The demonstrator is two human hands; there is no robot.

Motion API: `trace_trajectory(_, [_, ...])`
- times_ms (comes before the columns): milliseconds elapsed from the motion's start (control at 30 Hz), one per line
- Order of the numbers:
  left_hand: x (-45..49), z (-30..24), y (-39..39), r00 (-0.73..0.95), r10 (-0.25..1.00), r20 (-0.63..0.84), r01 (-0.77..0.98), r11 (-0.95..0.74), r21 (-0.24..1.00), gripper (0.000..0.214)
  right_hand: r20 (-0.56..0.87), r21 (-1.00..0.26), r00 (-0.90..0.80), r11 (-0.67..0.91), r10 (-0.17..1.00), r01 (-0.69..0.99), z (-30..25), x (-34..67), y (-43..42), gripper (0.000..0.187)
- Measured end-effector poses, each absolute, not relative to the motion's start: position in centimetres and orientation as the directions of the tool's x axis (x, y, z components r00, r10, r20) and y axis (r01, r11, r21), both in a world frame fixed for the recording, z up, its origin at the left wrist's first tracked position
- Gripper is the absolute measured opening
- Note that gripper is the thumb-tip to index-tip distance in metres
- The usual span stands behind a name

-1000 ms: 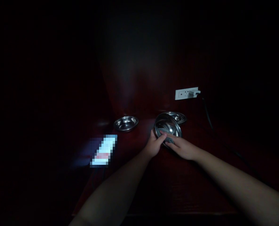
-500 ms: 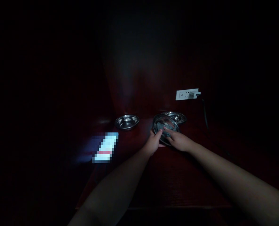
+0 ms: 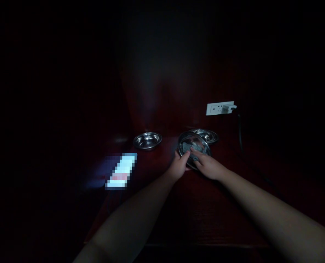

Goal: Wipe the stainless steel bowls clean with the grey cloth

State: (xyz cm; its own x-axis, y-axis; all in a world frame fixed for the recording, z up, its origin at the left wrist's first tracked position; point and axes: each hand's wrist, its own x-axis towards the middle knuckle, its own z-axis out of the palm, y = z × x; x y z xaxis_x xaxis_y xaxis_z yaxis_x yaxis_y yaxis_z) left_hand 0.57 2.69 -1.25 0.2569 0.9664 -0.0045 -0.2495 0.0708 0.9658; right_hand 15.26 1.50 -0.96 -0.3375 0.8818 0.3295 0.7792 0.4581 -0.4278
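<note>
Tilted toward me above the dark red table is a shiny steel bowl (image 3: pixel 201 140). My left hand (image 3: pixel 179 164) grips its near left rim, thumb inside and the other fingers underneath, mostly hidden. Inside the bowl lies a crumpled grey cloth (image 3: pixel 189 147), and my right hand (image 3: pixel 207 164) presses it against the metal with its fingers closed on it. Just behind, partly covered by the held bowl, a second steel dish (image 3: pixel 211 136) rests on the table. Another steel bowl (image 3: pixel 147 141) stands upright farther left, apart from both hands.
A bright pixelated rectangle (image 3: pixel 122 171) glows at the table's left side. On the back wall is a white socket plate (image 3: pixel 214 108) with a plug (image 3: pixel 228 107) in it, its dark cord (image 3: pixel 240 133) hanging to the table. The table's front edge (image 3: pixel 206 245) runs below my forearms. Surroundings are very dark.
My right hand and the cloth have shifted only slightly within the bowl. My left hand keeps its hold on the rim. The view has moved a little.
</note>
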Motion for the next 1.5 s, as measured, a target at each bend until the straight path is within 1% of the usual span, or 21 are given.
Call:
trace_trajectory(133, [0.6, -1.2, 2.7, 0.267, 0.964, -0.002, -0.277, 0.079, 0.958, 0.047, 0.363, -0.463, -0.423, 0.555, 0.830, 0.692, -0.9, 15.5, 1.3, 0.052])
trace_trajectory(233, [0.6, -1.2, 2.7, 0.266, 0.964, 0.001, -0.308, 0.084, 0.948, 0.046, 0.353, -0.476, -0.488, 0.602, 0.798, 0.641, -0.4, 15.3, 0.9, 0.049])
trace_trajectory(433, [0.5, -1.1, 2.7, 0.244, 0.969, -0.039, -0.288, 0.111, 0.951, 0.043, 0.328, -0.546, -0.539, 0.622, 0.775, 0.561, 1.1, 15.1, -0.1, 0.039])
trace_trajectory(667, [0.5, -1.4, 3.0, 0.248, 0.968, -0.034, -0.289, 0.107, 0.951, 0.043, 0.266, -0.576, -0.537, 0.578, 0.801, 0.578, 1.6, 15.5, -0.2, 0.031])
trace_trajectory(900, [0.4, -1.5, 3.1, 0.246, 0.968, -0.037, -0.321, 0.117, 0.940, 0.052, 0.264, -0.592, -0.518, 0.560, 0.814, 0.579, 1.5, 15.6, -0.1, 0.028])
trace_trajectory(1067, [0.4, -1.6, 3.2, 0.256, 0.966, -0.035, -0.341, 0.124, 0.932, 0.051, 0.242, -0.594, -0.514, 0.545, 0.823, 0.592, 1.5, 15.7, -0.2, 0.025])
trace_trajectory(1333, [0.4, -1.8, 3.5, 0.288, 0.957, -0.022, -0.378, 0.135, 0.916, 0.047, 0.242, -0.585, -0.522, 0.552, 0.818, 0.594, 1.5, 15.8, -0.3, 0.026])
trace_trajectory(1500, [0.4, -1.8, 3.5, 0.276, 0.961, -0.018, -0.367, 0.123, 0.922, 0.043, 0.248, -0.583, -0.536, 0.566, 0.807, 0.582, 1.3, 15.7, -0.4, 0.033])
